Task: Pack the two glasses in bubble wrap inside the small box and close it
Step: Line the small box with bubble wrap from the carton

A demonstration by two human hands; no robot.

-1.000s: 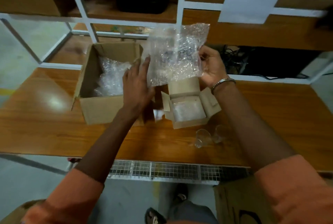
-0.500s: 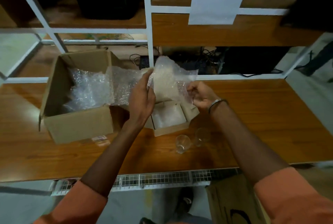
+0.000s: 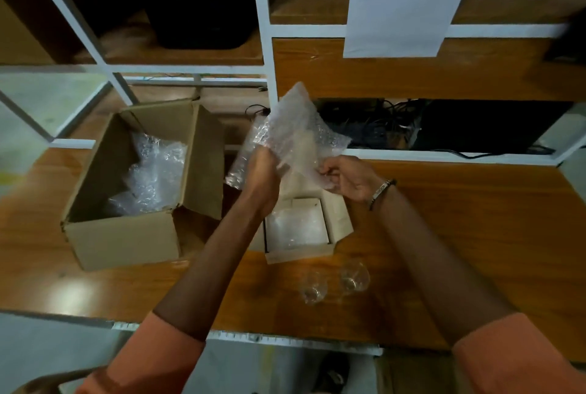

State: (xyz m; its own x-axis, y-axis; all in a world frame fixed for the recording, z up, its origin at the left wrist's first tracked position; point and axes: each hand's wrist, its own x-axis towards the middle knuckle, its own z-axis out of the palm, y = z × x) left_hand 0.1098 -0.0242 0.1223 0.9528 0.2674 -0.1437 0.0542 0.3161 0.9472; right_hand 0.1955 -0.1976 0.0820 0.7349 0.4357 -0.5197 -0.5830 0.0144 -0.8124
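A sheet of bubble wrap is held up in the air above the small open box. My left hand grips its lower left edge and my right hand pinches its lower right edge. The small cardboard box stands on the wooden table with its flaps spread, and a layer of bubble wrap lines its bottom. Two clear glasses stand side by side on the table just in front of that box, apart from both hands.
A larger open cardboard box with more bubble wrap inside stands to the left. White shelf rails and a hanging paper sheet rise behind the table. Dark cables and equipment lie at the back right.
The bubble wrap sheet has been lowered and bunched between my hands, which came closer together above the small box. The camera view shifted, so the boxes sit further right and lower.
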